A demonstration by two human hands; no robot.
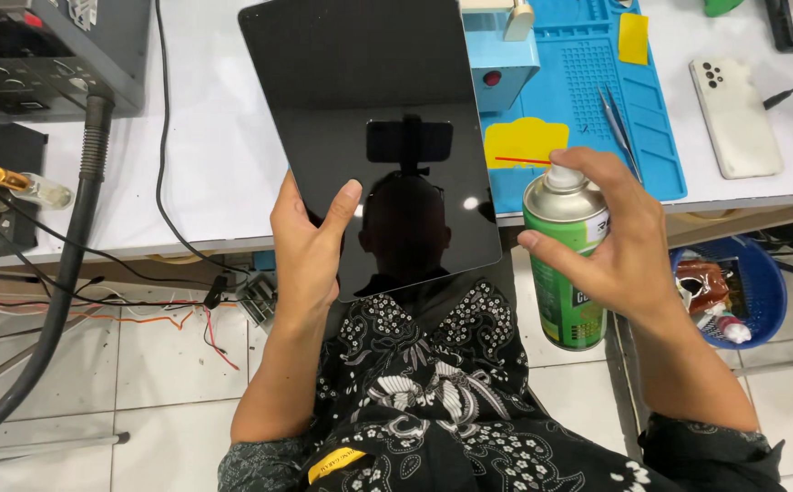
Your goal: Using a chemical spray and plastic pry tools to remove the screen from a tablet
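Risk at this moment centres on the tablet, a dark glossy slab which we find gripped by the left hand at its lower left edge only, thumb pressed on the glass, the far end tilted up over the white counter and the near corner hanging past the counter edge above the lap. We judge that one-sided hold weak: a slip of the thumb on the smooth face could let the slab pivot and drop to the tiled floor. The right hand is clenched round a green spray can, forefinger lying over the cap, with a thin red nozzle straw pointing toward the tablet's right edge. We note that a burst from here could overshoot onto the blue work mat, the yellow pry card and the tweezers, or pool on the glass and run to the gripping fingers, loosening them. The white phone lies well apart. Cables trail off the counter near the left forearm and could snag it.
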